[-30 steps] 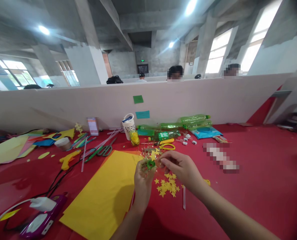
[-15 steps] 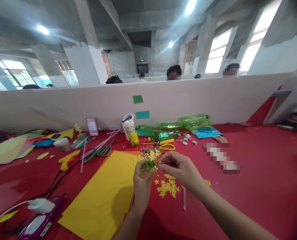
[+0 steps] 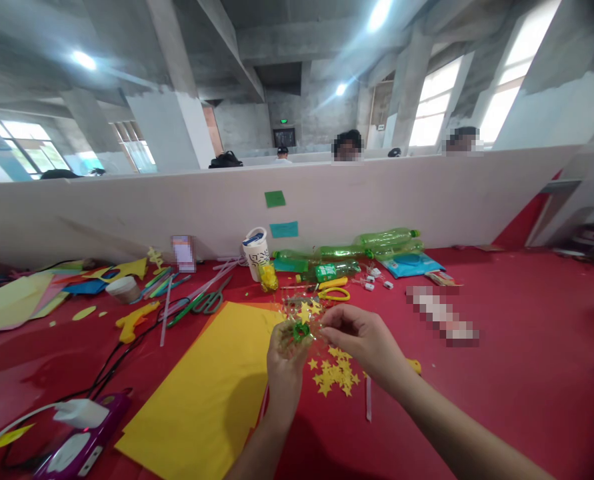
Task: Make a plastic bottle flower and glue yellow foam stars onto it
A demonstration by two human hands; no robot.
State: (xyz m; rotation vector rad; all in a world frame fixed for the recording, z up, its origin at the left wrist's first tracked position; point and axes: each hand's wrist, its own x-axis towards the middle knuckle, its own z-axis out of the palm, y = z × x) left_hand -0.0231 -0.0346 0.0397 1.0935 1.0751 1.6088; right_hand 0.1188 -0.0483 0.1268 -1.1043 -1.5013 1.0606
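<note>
My left hand (image 3: 287, 350) is wrapped round a cut plastic bottle top (image 3: 301, 331), whose green threaded neck faces me. Its clear, flared strips spread out and carry yellow stars (image 3: 305, 311). On the opposite side, my right hand (image 3: 351, 331) pinches thumb and fingers together at the edge of the clear plastic; its fingertips are partly lost against the see-through strips. Below the hands lies a heap of loose yellow paper stars (image 3: 337, 375). Yellow sheets (image 3: 197, 393) lie to the left, partly under my left forearm.
Green plastic bottles (image 3: 389, 238) lie along the partition behind a pair of yellow-handled scissors (image 3: 334, 293). A white cup (image 3: 257, 257) stands nearby. At left are a yellow glue gun (image 3: 135, 321), its cords, grey scissors (image 3: 211, 303) and a purple power strip (image 3: 89, 440).
Both hands keep nearly the same pose round the bottle top. The view has shifted very slightly, and the green neck is tilted a touch more toward me.
</note>
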